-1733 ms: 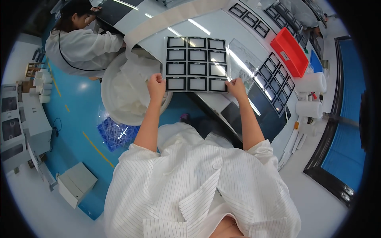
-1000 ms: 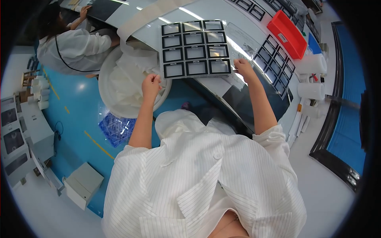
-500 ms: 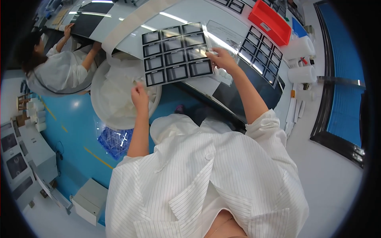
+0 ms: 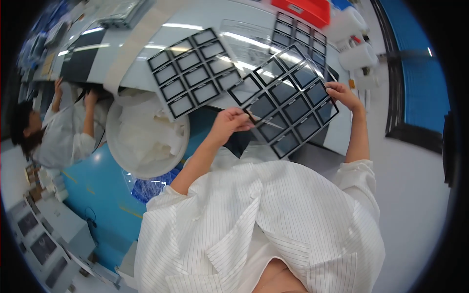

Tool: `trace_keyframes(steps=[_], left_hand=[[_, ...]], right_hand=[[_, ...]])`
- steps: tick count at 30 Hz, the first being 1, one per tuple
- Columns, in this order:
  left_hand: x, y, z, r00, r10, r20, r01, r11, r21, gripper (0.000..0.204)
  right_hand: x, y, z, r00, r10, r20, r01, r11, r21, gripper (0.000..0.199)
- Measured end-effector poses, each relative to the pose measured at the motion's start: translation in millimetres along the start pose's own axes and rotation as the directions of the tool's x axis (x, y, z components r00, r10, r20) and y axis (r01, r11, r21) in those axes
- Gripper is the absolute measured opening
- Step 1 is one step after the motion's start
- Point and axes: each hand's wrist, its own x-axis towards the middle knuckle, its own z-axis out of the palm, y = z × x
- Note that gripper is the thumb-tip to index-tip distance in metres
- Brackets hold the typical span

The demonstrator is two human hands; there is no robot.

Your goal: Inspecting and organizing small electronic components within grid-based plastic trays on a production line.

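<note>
A clear sheet with a grid of black rectangular frames (image 4: 289,103) is held tilted in front of me, over the near edge of the bench. My right hand (image 4: 345,95) pinches it near its right corner. At its left edge, my left hand (image 4: 230,125) is closed on a thin pointed tool like tweezers (image 4: 266,121), whose tip reaches across the sheet. Whether these left fingers also grip the sheet, I cannot tell. A similar framed sheet (image 4: 193,73) lies to the left, at the bench edge. Another framed sheet (image 4: 299,36) lies behind, partly covered by the held one.
A round white bin (image 4: 184,146) full of pale crumpled scraps stands at left below the bench (image 4: 132,63). Beyond it, another person (image 4: 68,124) sits working. A red tray (image 4: 305,10) and white rolls (image 4: 359,56) are at the back right. A blue bag (image 4: 151,188) is on the floor.
The sheet my right hand held now lies at left on the bench edge. My right hand has moved right and holds another sheet. My left hand has come from above the bin to this sheet.
</note>
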Motion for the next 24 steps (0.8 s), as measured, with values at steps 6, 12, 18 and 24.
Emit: trace_keyframes(steps=[6, 12, 18, 24], left_hand=[[36.1, -49.6, 56.3, 0.950, -0.231, 0.211, 0.199, 0.966, 0.165, 0.014], [82.8, -30.8, 94.2, 0.769, -0.008, 0.639, -0.298, 0.880, 0.370, 0.012], [119.9, -7.9, 124.9, 0.622, -0.046, 0.782, -0.420, 0.823, 0.382, 0.013], [113.8, -5.8, 117.8, 0.619, 0.018, 0.785, -0.439, 0.837, 0.327, 0.016]], right_hand=[[-43.0, -45.1, 89.4, 0.937, 0.075, -0.342, -0.212, 0.899, -0.383, 0.054], [-88.3, -45.9, 161.0, 0.972, -0.140, -0.191, 0.056, 0.919, -0.390, 0.089], [-110.7, -66.0, 127.8, 0.988, -0.094, -0.124, 0.044, 0.933, -0.357, 0.082], [-128.6, -87.8, 100.7, 0.974, -0.062, -0.217, -0.041, 0.897, -0.439, 0.042]])
